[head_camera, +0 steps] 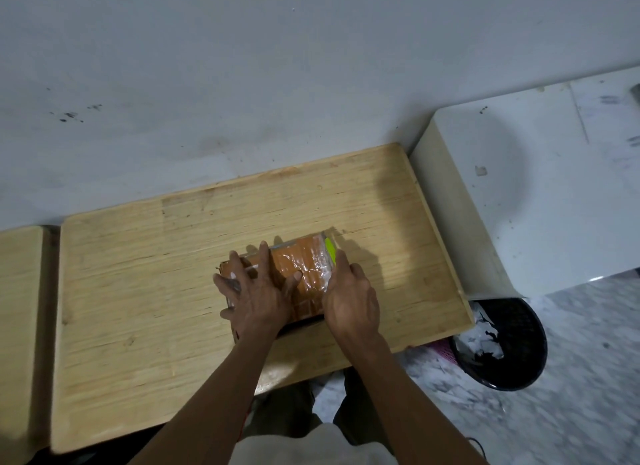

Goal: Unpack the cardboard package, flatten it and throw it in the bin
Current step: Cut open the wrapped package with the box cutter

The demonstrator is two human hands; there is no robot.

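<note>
Both hands (pixel 256 291) (pixel 349 291) on taped package (pixel 301 267); bin (pixel 502 343) holds scraps

Support: a pale wooden table (pixel 145 291) with rounded corners, its far edge against the grey wall (pixel 242 66).
On the table: one cardboard package (pixel 301 274), brown, wrapped in glossy clear tape, a yellow-green strip at its far right corner; it lies near the middle of my side of the top.
Contact: my left hand (pixel 256 298) lies spread on the package top; my right hand (pixel 349 298) presses its right side.
Left neighbour: a second wooden top (pixel 17 309), just beside the first.
</note>
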